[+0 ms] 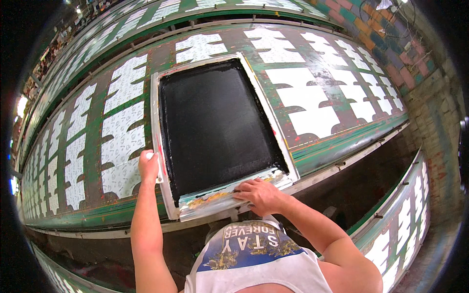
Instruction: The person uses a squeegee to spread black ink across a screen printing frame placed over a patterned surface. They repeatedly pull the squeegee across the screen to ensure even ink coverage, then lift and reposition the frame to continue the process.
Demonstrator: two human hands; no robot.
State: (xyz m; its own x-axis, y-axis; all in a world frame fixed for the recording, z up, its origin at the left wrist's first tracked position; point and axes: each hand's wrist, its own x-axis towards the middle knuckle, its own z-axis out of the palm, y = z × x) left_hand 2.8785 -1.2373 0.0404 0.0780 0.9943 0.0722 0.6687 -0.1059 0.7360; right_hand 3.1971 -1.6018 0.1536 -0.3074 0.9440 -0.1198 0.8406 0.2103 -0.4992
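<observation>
A rectangular screen frame (294,171) with a glossy black centre (217,124) lies on the long green table in front of me. My left hand (148,165) is closed on a small white fitting at the frame's left side. My right hand (257,194) is curled over the frame's near bar, which is smeared with paint, its fingertips on top and its thumb partly hidden. White cut pieces (306,107) lie in rows right of the frame; finely patterned ones (122,120) lie to its left.
The long green table (320,158) has a metal rail along its near edge. Parallel tables with white pieces stand beyond it and at lower right (405,224). A dark gap separates the tables. A brick wall (413,58) and hanging cables are at upper right.
</observation>
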